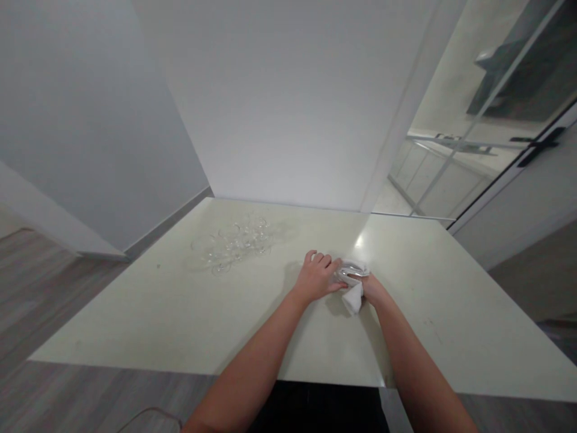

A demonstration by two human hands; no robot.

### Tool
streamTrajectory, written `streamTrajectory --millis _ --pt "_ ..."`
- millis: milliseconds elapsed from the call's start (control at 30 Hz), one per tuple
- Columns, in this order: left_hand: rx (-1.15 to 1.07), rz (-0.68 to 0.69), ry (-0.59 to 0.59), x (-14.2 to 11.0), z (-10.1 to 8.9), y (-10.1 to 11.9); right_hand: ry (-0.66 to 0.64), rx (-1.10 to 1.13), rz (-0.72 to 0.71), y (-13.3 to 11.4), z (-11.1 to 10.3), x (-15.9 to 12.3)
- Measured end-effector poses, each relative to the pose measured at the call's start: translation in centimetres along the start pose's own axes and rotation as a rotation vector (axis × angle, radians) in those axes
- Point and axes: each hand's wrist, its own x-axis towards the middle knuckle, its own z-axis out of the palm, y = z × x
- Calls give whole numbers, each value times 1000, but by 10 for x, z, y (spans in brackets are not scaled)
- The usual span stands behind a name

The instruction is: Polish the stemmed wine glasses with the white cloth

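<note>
A clear drinking glass [347, 272] is held on its side above the table, its mouth toward the right. My left hand [315, 276] is closed around the glass's left end, thumb below and fingers above. At the mouth is my right hand [370, 288], gripping a white cloth [354, 299]. Part of the cloth hangs below the glass, and some white shows around the rim. The right fingers are mostly hidden by cloth and glass; how far inside they reach is unclear.
Several clear glasses [234, 243] stand close together on the pale table [157, 319], left of my hands. A white wall [293, 120] borders the table's far edge. At the right are a glass panel [442, 162] and a door with a black handle [541, 146].
</note>
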Motion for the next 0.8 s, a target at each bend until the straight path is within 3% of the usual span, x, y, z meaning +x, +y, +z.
streamTrajectory --millis 100,267,533,800 --pt "4 -28 -8 -2 3 -1 -100 -74 -36 -5 -3 1" --pt "-20 -47 -17 -2 4 -2 -110 -144 -121 -10 -6 3" --pt "-2 24 81 -1 -2 -4 92 -63 0 12 -8 3" --pt "-7 26 109 -2 -3 -10 -158 -85 12 0 -6 1"
